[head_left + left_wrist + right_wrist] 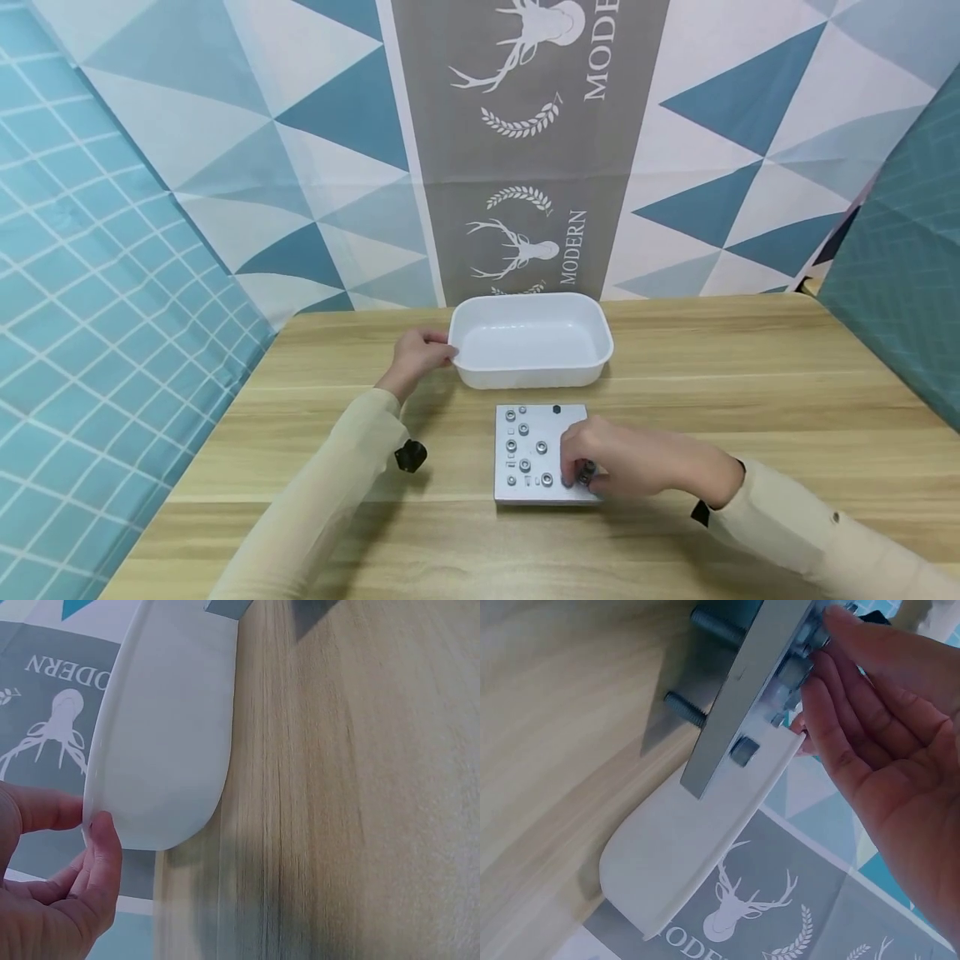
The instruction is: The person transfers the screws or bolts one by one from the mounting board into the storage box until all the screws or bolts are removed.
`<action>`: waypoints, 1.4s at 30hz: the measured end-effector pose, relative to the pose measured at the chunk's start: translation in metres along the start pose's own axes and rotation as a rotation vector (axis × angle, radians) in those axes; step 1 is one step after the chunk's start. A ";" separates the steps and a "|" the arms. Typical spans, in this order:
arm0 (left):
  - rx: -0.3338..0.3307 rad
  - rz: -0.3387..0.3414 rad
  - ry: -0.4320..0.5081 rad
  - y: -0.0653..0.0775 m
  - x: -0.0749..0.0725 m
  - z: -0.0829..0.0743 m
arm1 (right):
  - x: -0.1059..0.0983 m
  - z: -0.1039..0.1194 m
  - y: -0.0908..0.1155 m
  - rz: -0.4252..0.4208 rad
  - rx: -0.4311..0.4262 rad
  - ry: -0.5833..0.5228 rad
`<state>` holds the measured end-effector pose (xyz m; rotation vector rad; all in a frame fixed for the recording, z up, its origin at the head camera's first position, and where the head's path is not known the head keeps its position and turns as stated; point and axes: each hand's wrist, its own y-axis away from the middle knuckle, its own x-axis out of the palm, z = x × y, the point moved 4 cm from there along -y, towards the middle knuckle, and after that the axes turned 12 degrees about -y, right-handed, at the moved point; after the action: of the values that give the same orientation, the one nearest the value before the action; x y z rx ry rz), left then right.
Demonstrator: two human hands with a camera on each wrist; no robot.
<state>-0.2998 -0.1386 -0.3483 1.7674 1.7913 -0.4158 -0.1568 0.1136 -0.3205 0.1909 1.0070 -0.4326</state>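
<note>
My left hand pinches the left rim of a white plastic basin, thumb on one side and fingertips on the other, as the left wrist view also shows. The basin's inside looks bare in the head view. In front of it lies a silver metal plate with several bolts and small slots in its top. My right hand is over the plate's near right corner, where its thumb and fingers pinch a socket-head bolt, partly hidden by the fingers. In the right wrist view, threaded shanks stick out beneath the plate.
All stands on a wood-grain table. Behind the table hangs a patterned cloth, with blue cloths at the left and right sides. Small black pieces sit by both cuffs.
</note>
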 end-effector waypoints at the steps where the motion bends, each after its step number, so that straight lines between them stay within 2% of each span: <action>1: -0.005 0.000 0.000 0.000 0.000 0.000 | -0.001 -0.001 -0.001 0.013 0.012 -0.003; 3: -0.009 0.001 -0.004 0.000 0.000 0.000 | -0.002 -0.003 -0.002 0.033 0.030 -0.006; 13: -0.006 0.008 -0.010 -0.003 0.000 0.000 | -0.004 -0.004 -0.004 0.064 0.012 -0.032; 25: -0.036 0.027 0.009 -0.003 -0.001 0.001 | -0.004 -0.007 -0.010 0.083 0.060 -0.066; 34: -0.015 0.032 0.036 0.001 -0.004 0.001 | -0.002 -0.004 -0.010 0.075 0.080 -0.054; 42: -0.031 0.036 0.045 -0.003 -0.001 0.004 | -0.002 -0.006 -0.009 0.062 0.058 -0.082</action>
<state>-0.3020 -0.1421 -0.3514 1.7975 1.7846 -0.3348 -0.1660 0.1080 -0.3212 0.2538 0.9069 -0.4102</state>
